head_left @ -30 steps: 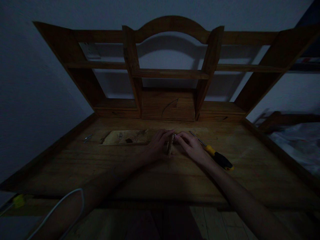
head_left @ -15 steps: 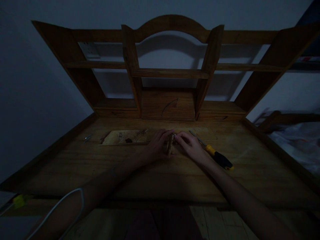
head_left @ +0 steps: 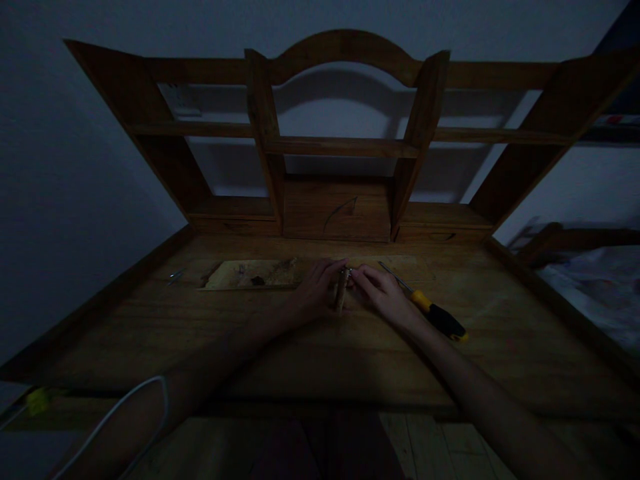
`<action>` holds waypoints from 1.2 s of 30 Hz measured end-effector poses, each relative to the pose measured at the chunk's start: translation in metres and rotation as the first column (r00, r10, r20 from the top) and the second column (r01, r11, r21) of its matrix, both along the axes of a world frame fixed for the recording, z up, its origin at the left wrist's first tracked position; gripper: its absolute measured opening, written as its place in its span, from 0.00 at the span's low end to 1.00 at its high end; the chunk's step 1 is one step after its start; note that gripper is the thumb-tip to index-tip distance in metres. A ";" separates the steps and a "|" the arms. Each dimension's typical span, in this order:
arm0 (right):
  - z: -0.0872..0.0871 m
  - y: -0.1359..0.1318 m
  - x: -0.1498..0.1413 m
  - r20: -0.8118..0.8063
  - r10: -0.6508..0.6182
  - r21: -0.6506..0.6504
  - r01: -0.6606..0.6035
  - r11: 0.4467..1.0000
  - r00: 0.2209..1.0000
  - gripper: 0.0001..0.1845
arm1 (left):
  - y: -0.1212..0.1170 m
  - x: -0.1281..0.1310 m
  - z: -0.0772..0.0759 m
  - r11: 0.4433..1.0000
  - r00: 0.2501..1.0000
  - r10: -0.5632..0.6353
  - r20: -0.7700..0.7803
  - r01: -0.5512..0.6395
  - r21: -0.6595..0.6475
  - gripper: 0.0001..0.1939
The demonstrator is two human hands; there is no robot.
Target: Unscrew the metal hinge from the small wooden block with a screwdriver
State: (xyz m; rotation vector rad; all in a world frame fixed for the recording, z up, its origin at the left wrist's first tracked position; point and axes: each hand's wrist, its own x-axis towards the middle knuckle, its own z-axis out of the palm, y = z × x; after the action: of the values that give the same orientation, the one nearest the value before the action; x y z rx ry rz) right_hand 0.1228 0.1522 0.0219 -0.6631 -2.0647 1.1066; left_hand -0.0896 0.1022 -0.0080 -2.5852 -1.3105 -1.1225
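My left hand (head_left: 315, 291) is closed around a small wooden piece (head_left: 342, 292) that stands on edge, its narrow side facing me. At the top right of that piece, my right hand (head_left: 379, 291) pinches a tiny shiny metal part (head_left: 349, 271), too small and dark to name. A screwdriver (head_left: 430, 308) with a yellow and black handle lies on the desk just right of my right hand. Left of my left hand, a rough-ended pale board (head_left: 250, 275) with dark stains lies flat.
The wooden desk (head_left: 310, 360) has a raised edge at each side. Behind it rises a shelf unit (head_left: 345, 147) with small drawers. Small metal pieces (head_left: 175, 275) lie at the left. A whitish plastic-like heap (head_left: 595, 287) is off the right side. The room is dim.
The wooden piece has turned slightly, and the fingers of my right hand have shifted a little at its top. Everything else stays in place.
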 end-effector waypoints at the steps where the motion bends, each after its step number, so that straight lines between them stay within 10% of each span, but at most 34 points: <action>1: 0.000 0.000 0.000 -0.010 0.003 -0.003 -0.003 1.000 1.000 0.21 | 0.001 0.000 -0.001 1.000 1.000 -0.004 0.001 0.004 0.007 0.54; 36: -0.012 0.003 -0.004 -0.066 -0.033 -0.025 0.031 0.999 0.997 0.17 | 0.002 -0.004 0.000 0.999 1.000 0.013 0.012 -0.014 0.049 0.54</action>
State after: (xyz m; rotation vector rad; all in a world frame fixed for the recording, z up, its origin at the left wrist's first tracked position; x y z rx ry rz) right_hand 0.1187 0.1556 0.0100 -0.6603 -1.9815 1.1219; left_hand -0.0931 0.1045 -0.0076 -2.5350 -1.2835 -1.1545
